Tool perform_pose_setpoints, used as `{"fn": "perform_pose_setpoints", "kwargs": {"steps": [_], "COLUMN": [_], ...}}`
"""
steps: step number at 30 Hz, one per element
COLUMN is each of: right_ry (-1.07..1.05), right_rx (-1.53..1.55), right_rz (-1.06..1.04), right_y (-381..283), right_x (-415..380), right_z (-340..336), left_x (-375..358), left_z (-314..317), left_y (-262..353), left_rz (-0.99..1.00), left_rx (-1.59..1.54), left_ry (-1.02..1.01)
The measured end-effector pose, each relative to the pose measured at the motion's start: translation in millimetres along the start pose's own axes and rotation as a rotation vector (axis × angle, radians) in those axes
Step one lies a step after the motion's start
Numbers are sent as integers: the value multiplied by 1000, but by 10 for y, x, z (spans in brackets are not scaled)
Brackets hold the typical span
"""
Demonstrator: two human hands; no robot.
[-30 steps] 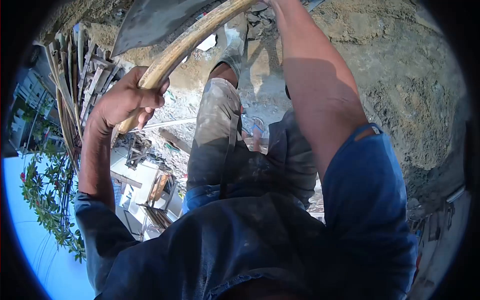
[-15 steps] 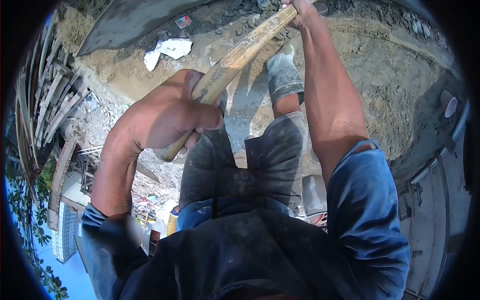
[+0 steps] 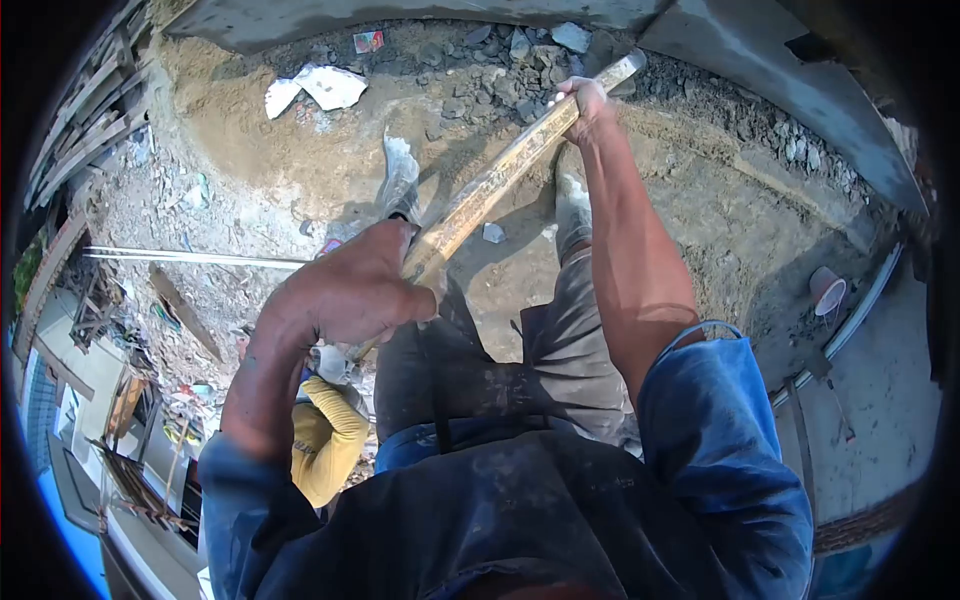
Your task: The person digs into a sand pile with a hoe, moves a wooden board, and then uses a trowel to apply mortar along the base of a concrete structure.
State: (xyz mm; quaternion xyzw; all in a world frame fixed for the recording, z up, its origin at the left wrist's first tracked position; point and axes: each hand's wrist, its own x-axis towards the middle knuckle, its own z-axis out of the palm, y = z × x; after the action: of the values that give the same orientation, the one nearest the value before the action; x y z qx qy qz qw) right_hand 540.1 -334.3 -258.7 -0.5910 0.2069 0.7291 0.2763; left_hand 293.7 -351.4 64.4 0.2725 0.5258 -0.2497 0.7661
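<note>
A long, worn wooden tool handle point(image 3: 495, 180) slants across in front of my body. My left hand point(image 3: 355, 285) is closed round its lower part, near my left thigh. Farther up, my right hand point(image 3: 585, 107) grips the handle with the arm stretched out. Past that hand, a pale grey end point(image 3: 625, 68) points at loose dark stones point(image 3: 500, 85) by the wall. What kind of tool it is, I cannot make out. Beneath the handle, my boots point(image 3: 400, 165) stand apart on sandy ground point(image 3: 500, 275).
White broken slabs point(image 3: 330, 87) and a small red packet point(image 3: 368, 42) lie ahead. A grey wall point(image 3: 420, 15) curves along the far side. A bucket point(image 3: 827, 290) stands at right. A person in a yellow top point(image 3: 330, 440) is behind my left arm, near rubble point(image 3: 190, 220) and stacked planks point(image 3: 95, 120).
Both hands keep hold of the handle. My right hand appears lower in the view, and the handle's far end now shows. The person in yellow has come more into sight.
</note>
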Motion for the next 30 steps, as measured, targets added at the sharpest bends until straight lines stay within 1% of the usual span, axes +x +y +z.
{"fn": "perform_pose_setpoints", "kwargs": {"steps": [1,2,3,4,5,6,7,8,9,11,12,13,15,16,17,18,19,20,21,22,23,25,26,27,28,29,30], "right_ry": [-4,-18,-15,-24,-9,6,52,54,84,186,247,225,193,213,180,148,126,100,102,35,-38,46,75,103,241,384,502], "right_rx": [-34,-58,-108,-111,-155,-199,-254,-250,-315,-431,-497,-484,-393,-404,-341,-240,-181,-122,-111,14,135,231,281,326,293,242,222], "right_rz": [35,54,-22,-17,-5,-5,-29,-46,-114,-238,-282,-306,-328,-427,-291,-196,-144,-95,-104,-20,59,14,-77,-169,-266,-399,-396], "right_y": [57,52,93,116,160,192,267,358,476,769,986,1238,1835,2214,2363,2512,2676,2772,2762,2724,2659,2229,1998,1738,1524,1227,970], "right_x": [5,49,-133,-201,-281,-330,-337,-335,-363,-535,-681,-761,-902,-943,-1304,-1567,-1741,-1793,-1782,-1805,-1788,-1668,-1520,-1312,-993,-810,-596], "right_z": [-98,-142,-128,-132,-167,-207,-228,-254,-286,-305,-308,-365,-500,-604,-540,-511,-566,-638,-735,-868,-996,-1108,-1190,-1263,-1356,-1315,-1344], "left_x": [-9,-13,-18,-12,6,9,14,33,83,266,385,427,306,238,71,-116,-233,-324,-337,-350,-270,63,328,609,901,1167,1346], "left_z": [173,336,527,697,825,938,1055,1170,1309,1600,1750,1903,1993,2073,2231,2359,2448,2557,2583,2584,2532,2246,2075,1867,1642,1487,1316], "left_y": [-46,-63,-84,-109,-132,-191,-262,-354,-551,-1203,-1533,-1858,-2405,-2708,-3000,-3219,-3380,-3493,-3503,-3432,-3371,-3076,-2953,-2686,-2441,-2128,-1793], "left_rz": [-43,-45,-37,-34,-56,-55,-57,-57,-42,55,99,131,19,18,3,-79,-147,-150,-158,-172,-87,50,184,206,294,272,242], "left_rx": [21,15,35,48,108,103,25,-47,-31,-151,-104,-62,-85,-111,-140,-34,76,215,278,337,387,485,543,591,696,688,727], "left_ry": [14,27,74,112,110,110,130,146,139,205,285,370,310,356,386,415,459,513,539,559,616,693,777,789,809,807,785]}}
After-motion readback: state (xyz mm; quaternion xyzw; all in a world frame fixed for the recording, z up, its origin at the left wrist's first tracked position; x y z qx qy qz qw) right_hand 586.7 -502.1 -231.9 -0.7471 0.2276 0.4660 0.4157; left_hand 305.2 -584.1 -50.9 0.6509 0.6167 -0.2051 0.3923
